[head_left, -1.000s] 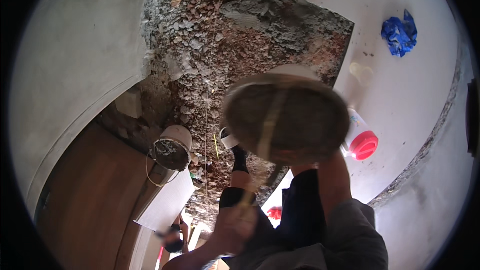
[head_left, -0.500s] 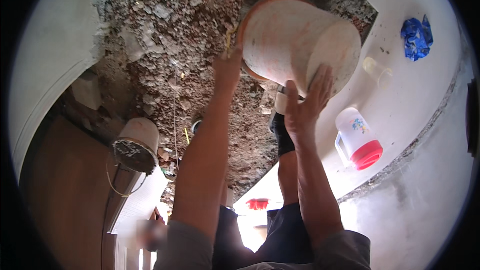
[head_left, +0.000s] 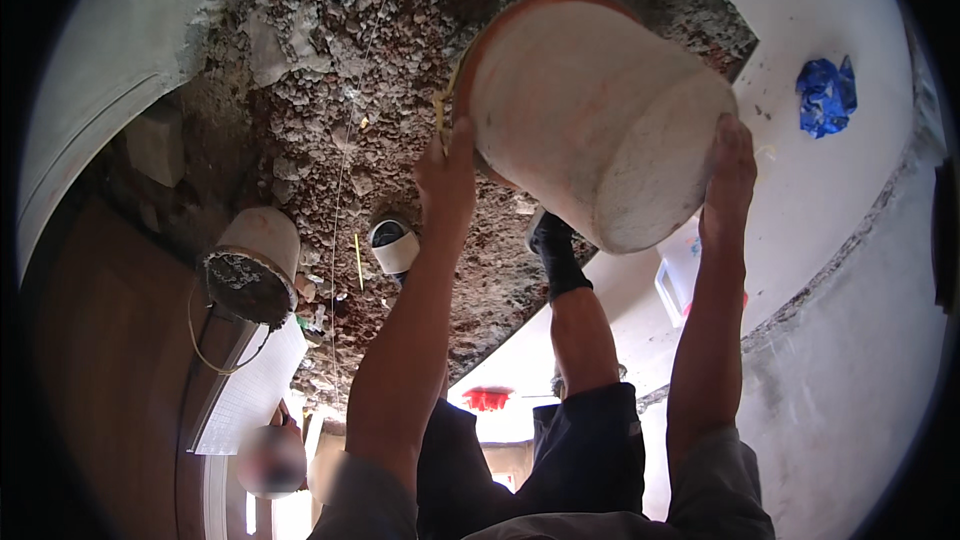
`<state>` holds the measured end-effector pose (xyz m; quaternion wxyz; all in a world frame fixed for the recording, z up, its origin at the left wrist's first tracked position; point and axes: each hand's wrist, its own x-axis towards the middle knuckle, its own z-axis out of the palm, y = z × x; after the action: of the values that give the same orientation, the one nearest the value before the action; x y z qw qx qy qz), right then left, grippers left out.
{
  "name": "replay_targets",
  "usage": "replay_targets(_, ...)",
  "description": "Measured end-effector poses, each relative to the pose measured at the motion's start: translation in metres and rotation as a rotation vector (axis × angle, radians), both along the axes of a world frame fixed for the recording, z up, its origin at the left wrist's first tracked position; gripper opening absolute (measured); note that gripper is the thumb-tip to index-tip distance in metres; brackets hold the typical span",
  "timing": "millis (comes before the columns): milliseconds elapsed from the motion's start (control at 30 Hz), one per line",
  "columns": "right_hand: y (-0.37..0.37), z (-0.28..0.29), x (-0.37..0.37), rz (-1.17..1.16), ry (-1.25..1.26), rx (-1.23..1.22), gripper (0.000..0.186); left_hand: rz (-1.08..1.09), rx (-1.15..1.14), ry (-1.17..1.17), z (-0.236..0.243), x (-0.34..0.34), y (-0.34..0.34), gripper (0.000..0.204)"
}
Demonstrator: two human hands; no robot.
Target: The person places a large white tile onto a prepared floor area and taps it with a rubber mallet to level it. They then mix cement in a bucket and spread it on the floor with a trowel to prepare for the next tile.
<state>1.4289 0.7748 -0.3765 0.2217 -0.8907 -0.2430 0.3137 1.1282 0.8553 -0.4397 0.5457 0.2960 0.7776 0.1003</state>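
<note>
A large whitish bucket (head_left: pixel 560 105) with an orange-brown rim is tipped on its side above the rubble. Its mouth faces left and away, so whatever is inside stays hidden. My left hand (head_left: pixel 447 175) grips it at the rim, close to a yellowish strand. At the other end, my right hand (head_left: pixel 730 175) is pressed around the edge of the round base (head_left: pixel 655 180), fingers curled along it. Below the bucket are my legs, and a slipper with a pale strap (head_left: pixel 393 245) shows beside my left forearm.
Broken rubble (head_left: pixel 320 70) covers the ground, crossed by a thin string (head_left: pixel 345 150). A smaller mortar-crusted bucket (head_left: pixel 255 260) stands at left. On the pale slab at right lie a crumpled blue wrapper (head_left: pixel 827 97) and a partly hidden white jug (head_left: pixel 680 275). Another person (head_left: pixel 272 460) is at lower left.
The bucket has swung slightly nearer, its base turning more toward me. My right hand has shifted right, from the base's near side to its right edge. The clear cup is now mostly hidden.
</note>
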Motion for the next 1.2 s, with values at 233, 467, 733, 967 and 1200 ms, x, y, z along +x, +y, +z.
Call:
replay_targets(233,0.053,0.146,0.025,0.002,-0.348,0.065,0.045,0.045,0.171,-0.250,0.075,0.071,-0.022,0.043)
replay_targets(467,0.063,-0.028,0.077,0.051,-0.187,-0.140,0.055,-0.075,-0.045,-0.128,0.007,0.113,0.029,0.052)
replay_targets(733,0.052,-0.033,0.101,0.079,-0.167,0.058,0.051,-0.041,-0.130,-0.148,0.011,0.129,-0.004,0.054)
replay_targets(967,0.046,-0.046,0.107,-0.275,0.224,0.111,0.058,-0.122,-0.094,-0.220,-0.023,0.130,-0.019,0.054)
replay_targets(1200,0.004,0.000,0.152,-0.343,0.475,0.034,0.071,-0.421,0.151,-0.320,0.076,0.105,-0.050,0.045)
